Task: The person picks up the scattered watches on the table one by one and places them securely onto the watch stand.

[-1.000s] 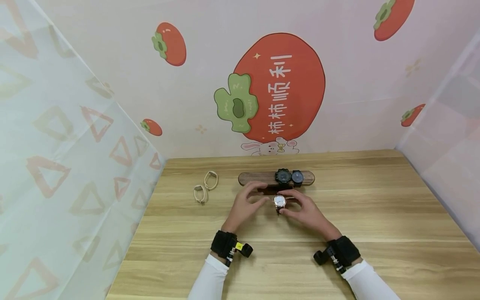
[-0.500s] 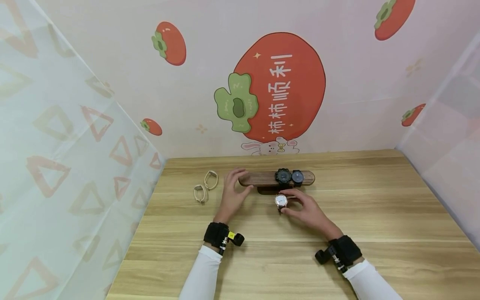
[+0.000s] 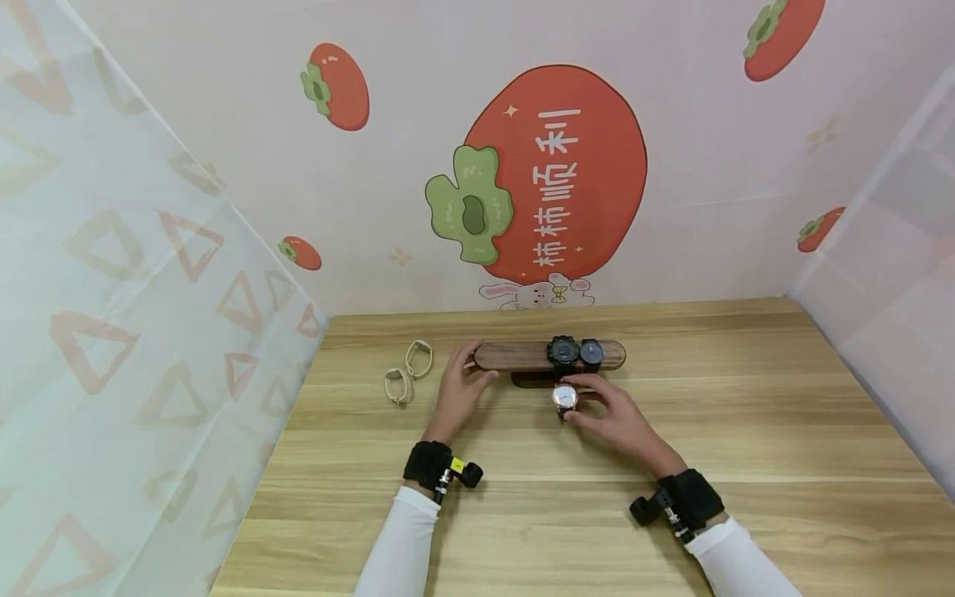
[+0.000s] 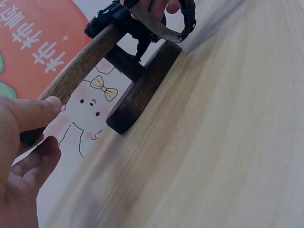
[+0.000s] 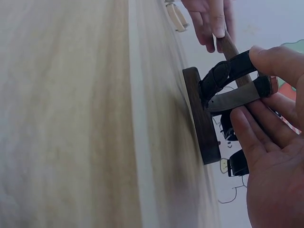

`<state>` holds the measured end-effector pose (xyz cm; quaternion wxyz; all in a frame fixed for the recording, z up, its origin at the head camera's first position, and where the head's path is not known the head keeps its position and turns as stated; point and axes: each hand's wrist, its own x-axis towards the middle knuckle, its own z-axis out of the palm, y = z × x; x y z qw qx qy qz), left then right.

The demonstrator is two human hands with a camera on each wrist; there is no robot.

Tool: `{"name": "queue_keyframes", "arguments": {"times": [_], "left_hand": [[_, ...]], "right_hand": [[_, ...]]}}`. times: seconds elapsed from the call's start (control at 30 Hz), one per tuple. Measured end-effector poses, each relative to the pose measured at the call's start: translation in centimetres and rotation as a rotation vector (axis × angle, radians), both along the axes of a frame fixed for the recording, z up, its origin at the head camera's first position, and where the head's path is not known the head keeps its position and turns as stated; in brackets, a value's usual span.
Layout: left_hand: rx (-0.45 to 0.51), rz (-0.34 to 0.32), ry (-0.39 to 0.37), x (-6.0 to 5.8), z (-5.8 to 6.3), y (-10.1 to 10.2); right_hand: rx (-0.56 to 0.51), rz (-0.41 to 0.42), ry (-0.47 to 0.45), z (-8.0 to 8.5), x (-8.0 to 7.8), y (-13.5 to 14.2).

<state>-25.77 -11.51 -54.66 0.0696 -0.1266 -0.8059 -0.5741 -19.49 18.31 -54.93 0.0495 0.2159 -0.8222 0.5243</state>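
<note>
A wooden watch stand point(image 3: 515, 356) lies across the back of the table, its bar raised on a dark base point(image 4: 137, 97). My left hand point(image 3: 453, 398) pinches the bar's left end, thumb on top and fingers beneath. Between thumb and fingers my right hand point(image 3: 619, 421) holds a wristwatch point(image 3: 564, 397) with a white dial, just in front of the stand. Its dark strap point(image 5: 235, 99) is closed in a loop in the right wrist view. Two black watches, one bulky point(image 3: 563, 351) and one slimmer point(image 3: 593, 353), sit side by side on the bar's right half.
Two beige-banded watches point(image 3: 419, 358) stand on the wooden table point(image 3: 522, 531) to the left of the stand. A patterned back wall point(image 3: 403, 207) rises behind the table's rear edge, with side walls left and right.
My left hand has moved left from beside the white-dial watch to the stand's left end and taken hold of it. The right hand has shifted slightly right with the watch.
</note>
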Motion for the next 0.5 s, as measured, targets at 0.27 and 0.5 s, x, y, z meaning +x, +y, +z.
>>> {"name": "queue_keyframes", "arguments": {"times": [0.27, 0.5], "left_hand": [[0.042, -0.008, 0.031, -0.1, -0.4, -0.1], [0.056, -0.008, 0.018, -0.1, -0.5, -0.1]], "right_hand": [[0.018, -0.033, -0.015, 0.3, 0.2, 0.7], [0.037, -0.075, 0.003, 0.4, 0.1, 1.6]]}}
